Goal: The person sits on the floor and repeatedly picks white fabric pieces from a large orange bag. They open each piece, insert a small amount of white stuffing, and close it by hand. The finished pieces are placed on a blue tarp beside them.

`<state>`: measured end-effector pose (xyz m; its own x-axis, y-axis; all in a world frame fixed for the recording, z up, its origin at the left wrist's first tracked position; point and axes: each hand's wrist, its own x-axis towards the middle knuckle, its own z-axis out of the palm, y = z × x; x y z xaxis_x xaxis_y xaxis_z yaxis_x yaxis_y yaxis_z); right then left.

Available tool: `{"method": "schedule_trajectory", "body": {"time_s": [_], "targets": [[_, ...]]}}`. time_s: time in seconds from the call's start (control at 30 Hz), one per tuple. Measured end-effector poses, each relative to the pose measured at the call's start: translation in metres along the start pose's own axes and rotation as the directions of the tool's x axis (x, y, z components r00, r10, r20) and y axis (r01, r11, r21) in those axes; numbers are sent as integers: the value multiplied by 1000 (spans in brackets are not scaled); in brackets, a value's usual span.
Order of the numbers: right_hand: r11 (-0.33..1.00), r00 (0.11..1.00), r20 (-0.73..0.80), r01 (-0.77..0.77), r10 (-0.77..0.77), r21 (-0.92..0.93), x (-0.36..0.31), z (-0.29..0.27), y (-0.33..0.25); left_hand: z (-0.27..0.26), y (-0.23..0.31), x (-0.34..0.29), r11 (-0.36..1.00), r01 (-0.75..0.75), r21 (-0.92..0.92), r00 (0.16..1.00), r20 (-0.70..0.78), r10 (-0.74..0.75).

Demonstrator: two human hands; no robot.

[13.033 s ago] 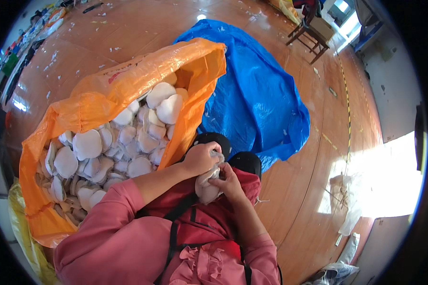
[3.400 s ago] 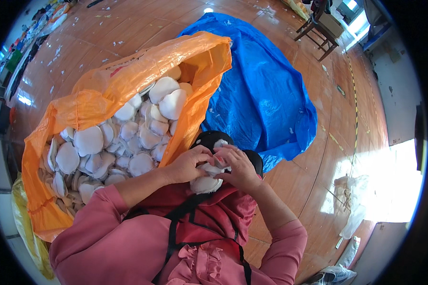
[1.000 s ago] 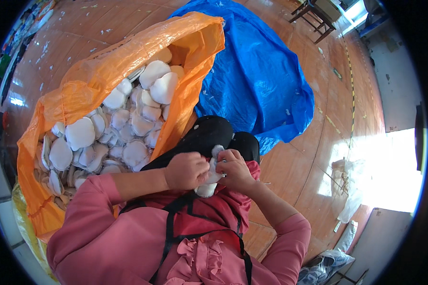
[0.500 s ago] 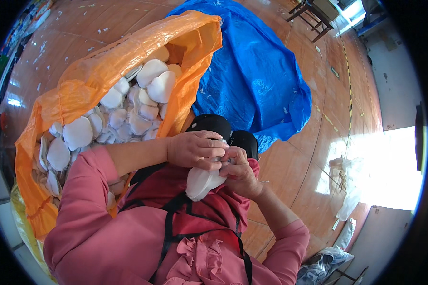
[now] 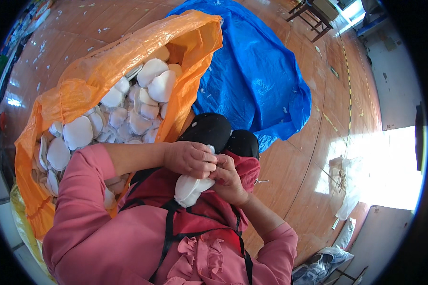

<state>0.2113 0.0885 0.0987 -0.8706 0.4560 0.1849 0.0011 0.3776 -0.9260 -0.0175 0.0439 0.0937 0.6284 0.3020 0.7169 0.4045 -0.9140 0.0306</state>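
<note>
Above my lap I hold a soft white pad (image 5: 189,189) between both hands. It hangs below my fingers, folded along a crease, and a small white tip of it shows beyond them. My left hand (image 5: 189,158) is closed over its upper part, fingers curled. Against the other side, my right hand (image 5: 229,181) pinches the pad, its fingertips meeting those of the left. What lies between the fingertips is hidden. To the left, an orange woven sack (image 5: 76,102) stands open, filled with similar rounded white pads (image 5: 78,133).
A blue plastic sack (image 5: 252,71) lies spread on the tiled floor (image 5: 295,175) just past my knees. Further back stands a wooden stool (image 5: 314,19). White scraps dot the floor, and a clear plastic bag (image 5: 325,263) sits at the lower right.
Both hands have come a little closer to my body and slightly left, with the pad still in them. My left hand has lowered and curled more tightly.
</note>
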Motion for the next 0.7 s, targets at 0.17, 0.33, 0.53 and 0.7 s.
{"method": "schedule_trajectory", "body": {"time_s": [0.17,0.33,0.53,0.7], "targets": [[946,995,-61,59,-82,-318,7,-4,-10,-13,6,-5,989,145,-26,986,86,-143],[908,997,-28,57,-76,-415,9,-11,-12,-11,18,-11,933,360,-8,932,40,-360],[968,993,88,95,-77,-234,22,-27,-10,1,24,-17,776,627,-71,777,-5,-629],[958,989,147,70,-30,-279,31,-35,-5,12,24,-19,655,751,-83,650,-85,-755]]}}
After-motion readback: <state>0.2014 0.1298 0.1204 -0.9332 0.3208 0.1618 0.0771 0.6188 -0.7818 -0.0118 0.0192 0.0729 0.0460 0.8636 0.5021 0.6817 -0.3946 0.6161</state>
